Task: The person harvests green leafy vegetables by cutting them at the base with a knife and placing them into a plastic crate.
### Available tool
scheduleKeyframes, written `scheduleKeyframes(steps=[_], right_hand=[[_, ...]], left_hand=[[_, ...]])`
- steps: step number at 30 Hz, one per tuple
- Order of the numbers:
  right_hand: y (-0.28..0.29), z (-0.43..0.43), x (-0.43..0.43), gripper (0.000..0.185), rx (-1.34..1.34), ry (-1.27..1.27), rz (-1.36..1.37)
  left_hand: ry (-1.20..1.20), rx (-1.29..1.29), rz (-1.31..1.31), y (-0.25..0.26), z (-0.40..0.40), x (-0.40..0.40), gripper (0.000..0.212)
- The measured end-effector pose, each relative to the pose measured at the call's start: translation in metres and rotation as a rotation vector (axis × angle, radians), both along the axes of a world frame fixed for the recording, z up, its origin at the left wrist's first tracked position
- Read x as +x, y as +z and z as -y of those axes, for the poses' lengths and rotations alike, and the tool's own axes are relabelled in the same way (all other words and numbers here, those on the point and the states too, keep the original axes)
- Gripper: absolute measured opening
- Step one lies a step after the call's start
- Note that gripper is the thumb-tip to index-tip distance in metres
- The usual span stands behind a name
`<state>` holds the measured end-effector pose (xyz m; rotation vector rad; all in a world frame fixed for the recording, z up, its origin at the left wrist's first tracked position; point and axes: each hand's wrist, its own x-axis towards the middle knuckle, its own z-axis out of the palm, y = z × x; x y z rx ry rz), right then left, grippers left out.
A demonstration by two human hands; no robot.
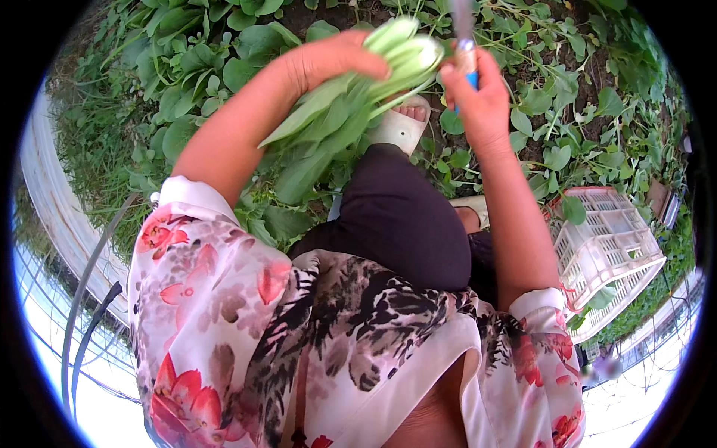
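My left hand grips a bunch of leafy greens with pale, thick stems. The cut stem ends point up and right, and the long green leaves hang down to the left, slightly blurred. Beside the stem ends, my right hand is closed around the handle of a knife, wooden-coloured and blue. Its blurred metal blade points away from me and runs out of the top of the view. A thin stalk stretches from the bunch towards my right hand; whether the fingers touch it I cannot tell.
Leafy plants grow in soil in front and on both sides. A white plastic crate with some leaves lies at the right. My sandalled foot stands among the plants below the bunch. A pale curved strip borders the left side.
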<state>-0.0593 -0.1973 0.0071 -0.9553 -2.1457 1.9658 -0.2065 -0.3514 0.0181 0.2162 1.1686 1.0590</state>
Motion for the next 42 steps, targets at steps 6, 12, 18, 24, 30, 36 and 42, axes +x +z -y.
scheduleKeyframes(steps=[6,12,18,24,30,36,42], right_hand=[[-0.044,0.026,0.054,0.033,0.348,0.827,0.371],[-0.068,0.050,0.045,0.032,0.390,1.176,0.449],[-0.080,0.060,0.035,0.031,0.392,1.277,0.511],[-0.086,0.075,0.023,0.030,0.421,1.424,0.554],[-0.081,0.072,0.027,0.028,0.443,1.347,0.564],[-0.030,0.015,0.033,0.031,0.240,0.561,0.370],[0.047,-0.012,-0.002,0.037,-0.340,-0.047,-0.125]], left_hand=[[-0.971,-0.409,-0.441,-0.064,0.075,0.080,0.054],[-0.816,-0.565,-0.429,-0.079,0.121,0.130,0.067],[-0.595,-0.447,-0.361,-0.110,0.149,0.142,0.056],[-0.621,-0.501,-0.387,-0.091,0.134,0.135,0.055],[-0.611,-0.474,-0.420,-0.071,0.132,0.125,0.056],[-0.465,-0.248,-0.727,-0.003,0.091,0.079,0.064],[-0.388,0.161,-0.879,0.081,0.023,0.042,0.066]])
